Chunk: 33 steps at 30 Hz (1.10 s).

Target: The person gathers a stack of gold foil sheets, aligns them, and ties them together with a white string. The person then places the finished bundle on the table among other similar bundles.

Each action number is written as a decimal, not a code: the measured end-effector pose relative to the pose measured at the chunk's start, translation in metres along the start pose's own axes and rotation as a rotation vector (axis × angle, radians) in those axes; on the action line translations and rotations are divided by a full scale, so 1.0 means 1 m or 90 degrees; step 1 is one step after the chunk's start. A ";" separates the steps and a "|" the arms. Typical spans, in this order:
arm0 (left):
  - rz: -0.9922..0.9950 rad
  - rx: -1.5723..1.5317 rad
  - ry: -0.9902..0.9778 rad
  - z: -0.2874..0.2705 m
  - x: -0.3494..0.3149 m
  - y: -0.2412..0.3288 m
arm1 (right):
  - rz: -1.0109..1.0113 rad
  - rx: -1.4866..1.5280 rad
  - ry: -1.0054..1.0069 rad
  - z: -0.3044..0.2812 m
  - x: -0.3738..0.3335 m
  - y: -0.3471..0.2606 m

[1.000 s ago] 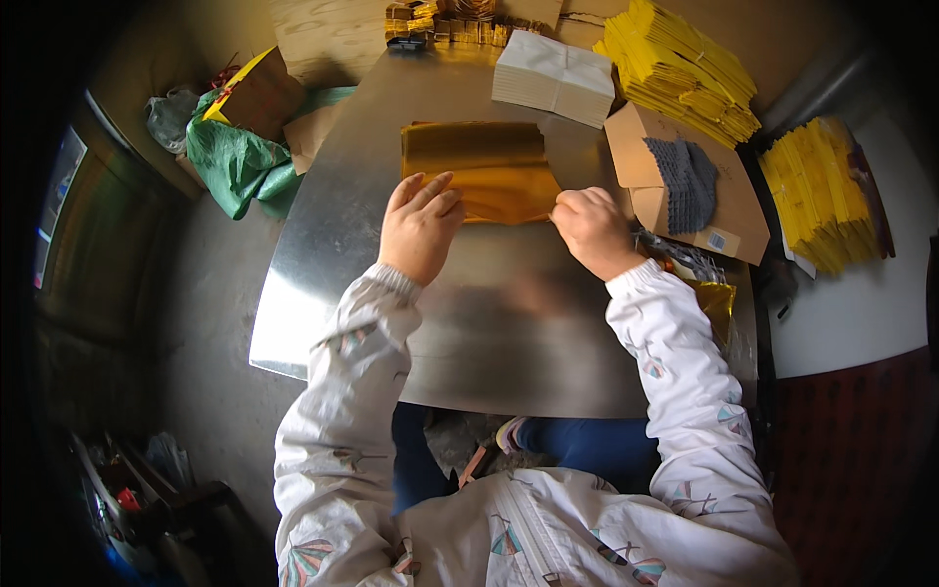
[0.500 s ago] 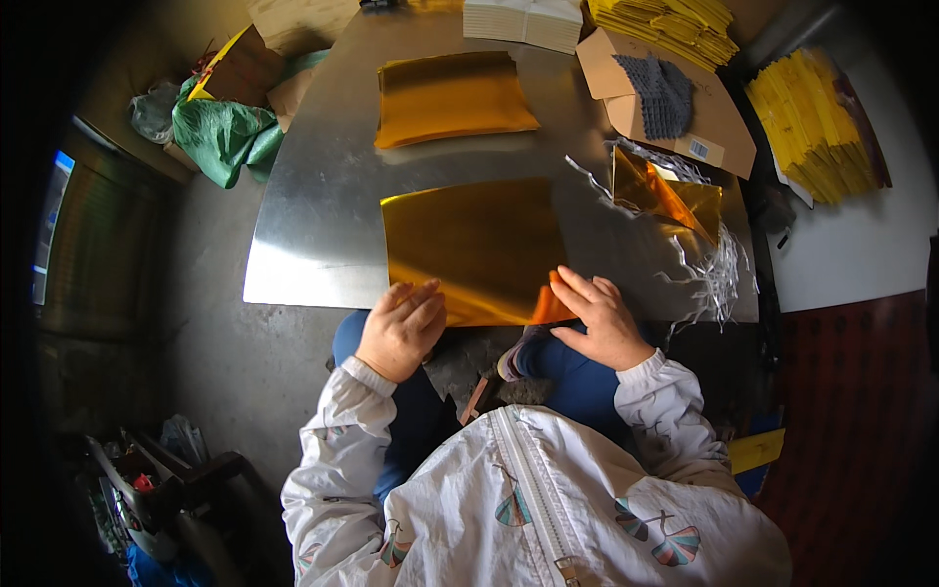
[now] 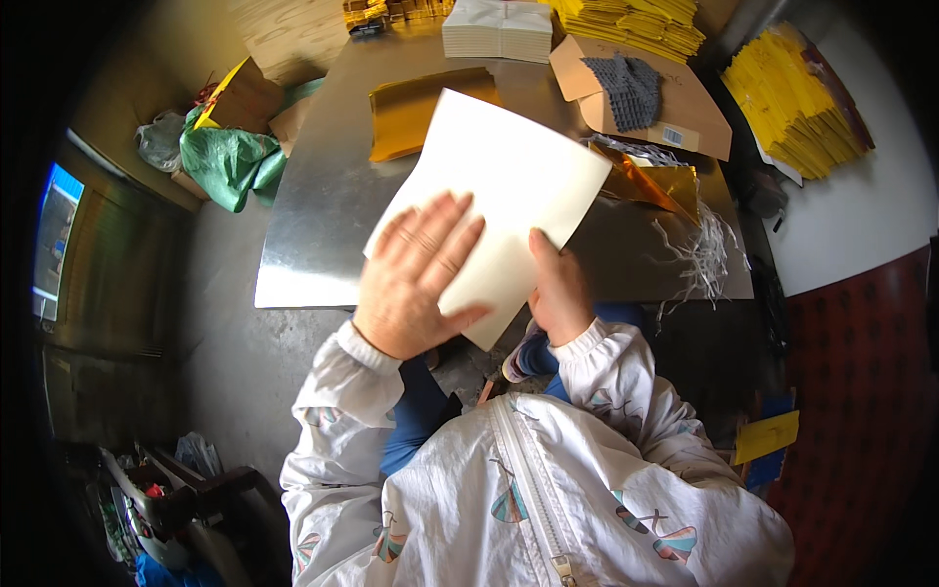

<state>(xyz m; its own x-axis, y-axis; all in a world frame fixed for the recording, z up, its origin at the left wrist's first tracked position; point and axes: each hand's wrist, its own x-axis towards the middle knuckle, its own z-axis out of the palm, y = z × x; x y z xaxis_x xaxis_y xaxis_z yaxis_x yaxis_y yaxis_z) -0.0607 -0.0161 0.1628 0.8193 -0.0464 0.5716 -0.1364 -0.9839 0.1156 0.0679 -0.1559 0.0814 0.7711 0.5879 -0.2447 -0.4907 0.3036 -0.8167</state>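
Observation:
A white-faced sheet [image 3: 523, 171], tilted, is held up above the near part of the metal table [image 3: 303, 225]. My right hand [image 3: 562, 293] grips its lower right edge, the thumb on the white face and the other fingers behind it. Across the sheet's lower left part lies my left hand [image 3: 416, 279], fingers stretched out flat, slightly blurred. Beyond the sheet, partly hidden by it, rests a stack of gold foil sheets [image 3: 411, 108]. The underside of the held sheet is out of sight.
To the right lie crumpled gold foil [image 3: 670, 191] and white shredded strips [image 3: 709, 259]. Farther back are a cardboard piece [image 3: 685, 103] with a grey knitted cloth [image 3: 626, 93], a white paper stack [image 3: 497, 29] and yellow bundles [image 3: 797, 103]. A green bag [image 3: 230, 166] sits left of the table.
The gold sheet at the table's near edge has been lifted and turned, and a white face now shows. My right hand has closed on its edge; my left has moved onto it.

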 end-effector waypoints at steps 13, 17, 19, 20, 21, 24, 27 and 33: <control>-0.095 -0.149 -0.191 0.105 -0.097 -0.027 | 0.212 0.199 -0.079 -0.062 -0.045 0.060; -0.194 -0.285 -0.121 0.097 -0.106 -0.049 | -0.031 -0.624 -0.070 -0.106 -0.044 0.019; -0.184 -0.305 -0.101 0.095 -0.110 -0.055 | -0.205 -0.683 0.066 -0.123 -0.027 -0.003; -0.201 -0.337 -0.090 0.095 -0.111 -0.055 | -0.317 -0.744 0.049 -0.129 -0.018 -0.013; -0.220 -0.352 -0.077 0.095 -0.112 -0.055 | -0.367 -0.777 -0.022 -0.130 -0.005 -0.021; -0.253 -0.323 -0.033 0.096 -0.112 -0.051 | -0.252 -0.568 -0.183 -0.114 0.039 -0.019; -0.342 -0.410 -0.013 0.094 -0.112 -0.049 | -0.196 -0.508 -0.263 -0.097 0.068 -0.010; -0.555 -0.421 0.067 0.094 -0.119 -0.045 | -0.232 -0.624 -0.157 -0.083 0.081 0.006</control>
<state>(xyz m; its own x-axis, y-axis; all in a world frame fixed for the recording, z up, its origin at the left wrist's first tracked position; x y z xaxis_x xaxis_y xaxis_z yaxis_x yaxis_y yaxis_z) -0.1001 0.0173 0.0136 0.7323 0.6656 0.1442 0.1692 -0.3829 0.9081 0.1613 -0.1685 0.0132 0.6485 0.7516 0.1207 0.3761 -0.1785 -0.9092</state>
